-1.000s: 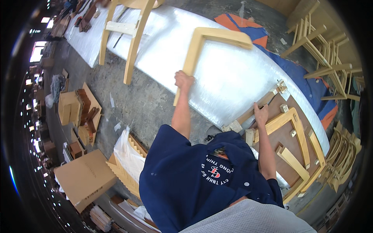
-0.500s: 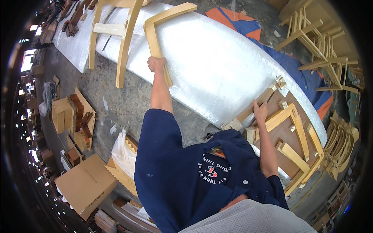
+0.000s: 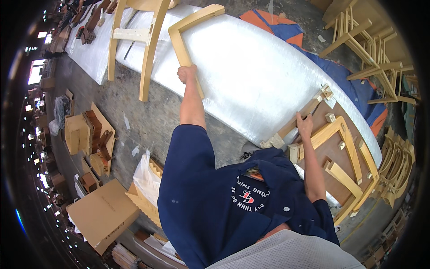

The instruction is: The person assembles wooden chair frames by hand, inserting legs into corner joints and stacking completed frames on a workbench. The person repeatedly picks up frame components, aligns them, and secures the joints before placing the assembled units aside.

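Observation:
My left hand (image 3: 187, 74), arm stretched forward, is closed round the lower leg of an angled wooden frame piece (image 3: 180, 45). That pale piece lies over the silver-wrapped table, its other arm running to the far right. Over at the right, my right hand (image 3: 305, 126) is at a wooden bar (image 3: 298, 117) along the edge of a brown jig board (image 3: 320, 154). Its fingers are bent together beside a thin dark line; what they hold, if anything, I cannot make out. On the board lie an angled wooden frame (image 3: 351, 148) and small blocks (image 3: 330, 117).
The silver-wrapped table (image 3: 251, 67) spans the middle. A wooden chair frame (image 3: 148, 54) stands at the far left. Stacked chair frames (image 3: 365, 56) and curved wooden parts (image 3: 394, 161) are at the right. A cardboard box (image 3: 103, 215) and wood pieces (image 3: 96, 134) sit on the left floor.
The whole view has shifted slightly to the right. My left hand keeps its hold on the frame piece. My right hand stays by the bar, its fingers a little changed in pose.

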`<state>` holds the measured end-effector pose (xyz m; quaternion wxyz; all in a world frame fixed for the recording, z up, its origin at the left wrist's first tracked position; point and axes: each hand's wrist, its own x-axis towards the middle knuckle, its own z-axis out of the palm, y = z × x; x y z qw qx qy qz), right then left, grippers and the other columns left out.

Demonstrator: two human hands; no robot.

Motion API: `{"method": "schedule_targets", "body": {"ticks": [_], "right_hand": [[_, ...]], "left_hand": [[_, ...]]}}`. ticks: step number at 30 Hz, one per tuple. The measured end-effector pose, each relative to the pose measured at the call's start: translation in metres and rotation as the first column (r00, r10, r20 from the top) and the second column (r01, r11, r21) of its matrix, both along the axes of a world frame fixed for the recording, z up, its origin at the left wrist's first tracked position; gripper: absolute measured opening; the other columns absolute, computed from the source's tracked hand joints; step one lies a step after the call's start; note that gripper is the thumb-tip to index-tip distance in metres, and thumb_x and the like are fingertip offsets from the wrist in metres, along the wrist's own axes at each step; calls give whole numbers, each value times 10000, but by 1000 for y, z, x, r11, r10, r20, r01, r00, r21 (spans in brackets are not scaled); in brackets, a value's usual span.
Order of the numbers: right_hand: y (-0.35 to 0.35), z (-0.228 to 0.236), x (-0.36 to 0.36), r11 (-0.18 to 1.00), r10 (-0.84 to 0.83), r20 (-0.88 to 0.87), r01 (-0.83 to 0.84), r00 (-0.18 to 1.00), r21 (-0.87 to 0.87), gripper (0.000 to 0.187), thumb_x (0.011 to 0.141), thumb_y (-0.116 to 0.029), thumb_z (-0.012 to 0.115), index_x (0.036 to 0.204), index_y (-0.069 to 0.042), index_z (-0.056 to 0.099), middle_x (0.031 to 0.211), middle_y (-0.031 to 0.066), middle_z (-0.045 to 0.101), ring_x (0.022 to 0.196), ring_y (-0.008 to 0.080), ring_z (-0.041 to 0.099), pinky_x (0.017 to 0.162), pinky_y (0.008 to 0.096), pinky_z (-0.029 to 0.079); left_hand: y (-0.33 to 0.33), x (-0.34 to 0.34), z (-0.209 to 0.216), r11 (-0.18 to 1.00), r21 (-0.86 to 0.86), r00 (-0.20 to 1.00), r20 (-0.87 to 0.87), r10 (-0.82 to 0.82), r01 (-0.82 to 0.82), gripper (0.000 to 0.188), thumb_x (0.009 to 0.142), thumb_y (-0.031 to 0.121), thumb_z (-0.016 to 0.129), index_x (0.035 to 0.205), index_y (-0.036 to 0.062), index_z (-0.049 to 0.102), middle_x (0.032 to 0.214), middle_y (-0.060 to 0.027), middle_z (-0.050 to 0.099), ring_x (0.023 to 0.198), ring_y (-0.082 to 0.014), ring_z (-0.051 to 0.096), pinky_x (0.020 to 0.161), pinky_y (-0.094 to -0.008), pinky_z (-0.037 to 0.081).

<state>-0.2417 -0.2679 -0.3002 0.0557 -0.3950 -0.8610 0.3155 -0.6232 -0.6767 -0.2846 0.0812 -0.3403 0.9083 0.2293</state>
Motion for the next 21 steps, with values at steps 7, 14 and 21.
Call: {"method": "schedule_targets", "body": {"ticks": [7,14,21], "right_hand": [[-4,12,-2,999,-1,-17,0,1000,-42,602,837,-424,686,1073,118,571,1027,342,634,987,482,619,865,482,491],[-4,5,1,1000,-17,-67,17,998,1,556,830,-402,676,1024,111,588,981,330,641,941,475,622,850,484,489],[-6,17,0,989,-45,80,56,996,-138,692,833,-476,642,1183,105,508,1044,363,636,1011,480,627,885,486,496]], "left_hand": [[4,8,0,998,-59,999,-1,-32,32,622,681,291,754,1159,-54,558,1221,-196,587,1088,-350,637,888,-423,562],[13,11,3,995,96,998,47,38,-42,564,708,264,729,1141,-55,556,1217,-194,564,1076,-329,636,875,-453,563],[20,12,-14,993,-52,992,-70,105,-109,548,697,356,739,1075,-34,667,1125,-201,668,1033,-311,666,913,-384,541]]}}
